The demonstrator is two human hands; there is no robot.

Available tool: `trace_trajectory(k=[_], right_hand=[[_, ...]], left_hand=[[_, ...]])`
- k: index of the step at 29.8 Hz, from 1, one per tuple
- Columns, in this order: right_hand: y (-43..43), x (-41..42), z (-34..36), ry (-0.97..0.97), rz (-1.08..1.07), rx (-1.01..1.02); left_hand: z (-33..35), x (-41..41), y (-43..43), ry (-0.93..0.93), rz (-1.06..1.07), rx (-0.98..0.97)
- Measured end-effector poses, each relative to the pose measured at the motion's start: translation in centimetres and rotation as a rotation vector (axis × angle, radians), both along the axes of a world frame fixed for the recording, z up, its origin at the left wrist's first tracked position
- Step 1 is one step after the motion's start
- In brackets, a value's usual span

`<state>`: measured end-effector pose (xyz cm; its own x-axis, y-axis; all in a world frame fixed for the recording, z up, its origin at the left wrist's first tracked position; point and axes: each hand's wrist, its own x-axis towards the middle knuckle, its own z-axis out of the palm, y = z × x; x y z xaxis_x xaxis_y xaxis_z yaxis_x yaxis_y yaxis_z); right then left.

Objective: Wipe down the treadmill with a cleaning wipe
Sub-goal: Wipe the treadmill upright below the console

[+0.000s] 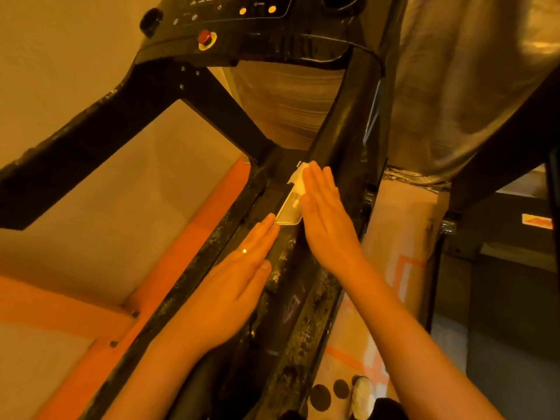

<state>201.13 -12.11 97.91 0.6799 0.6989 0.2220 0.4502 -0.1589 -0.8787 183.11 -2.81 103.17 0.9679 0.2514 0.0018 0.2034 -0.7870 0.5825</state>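
Observation:
A black treadmill fills the view, its worn handrail (291,298) running from the bottom middle up toward the console (242,22) at the top. My right hand (327,216) lies flat with straight fingers on the handrail and presses a white cleaning wipe (298,178), which shows just left of its fingertips. A silver plate (288,213) on the rail sits beside that hand. My left hand (239,286) rests flat on the rail lower down, fingers straight, a ring on one finger, its fingertips touching the plate's lower corner.
A red stop button (205,37) sits on the console's left side. The treadmill's left arm (91,140) crosses the upper left. An orange-edged surface (91,301) lies at the lower left. Wrapped material (454,86) hangs at the upper right. A shoe (362,395) shows at the bottom.

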Motion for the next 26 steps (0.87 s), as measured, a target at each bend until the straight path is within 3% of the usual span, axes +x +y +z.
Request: trace_trajectory(k=[4, 10, 16, 22, 26], right_hand=[[0.4, 0.8, 0.1, 0.059, -0.028, 0.079], [-1.4, -7.2, -1.6, 0.124, -0.045, 0.152], [-0.1, -5.8, -0.4, 0.221, -0.136, 0.118], [-1.4, -12.0, -1.9, 0.208, -0.136, 0.181], [-1.1, -11.4, -1.1, 0.264, -0.131, 0.172]], left_hand=[[-0.1, 0.2, -0.1, 0.003, -0.003, 0.036], [0.0, 0.5, -0.2, -0.027, -0.003, 0.014], [0.2, 0.5, 0.0, -0.035, -0.015, 0.010], [0.2, 0.6, -0.1, -0.023, -0.026, 0.027], [0.3, 0.6, -0.1, -0.012, -0.027, 0.036]])
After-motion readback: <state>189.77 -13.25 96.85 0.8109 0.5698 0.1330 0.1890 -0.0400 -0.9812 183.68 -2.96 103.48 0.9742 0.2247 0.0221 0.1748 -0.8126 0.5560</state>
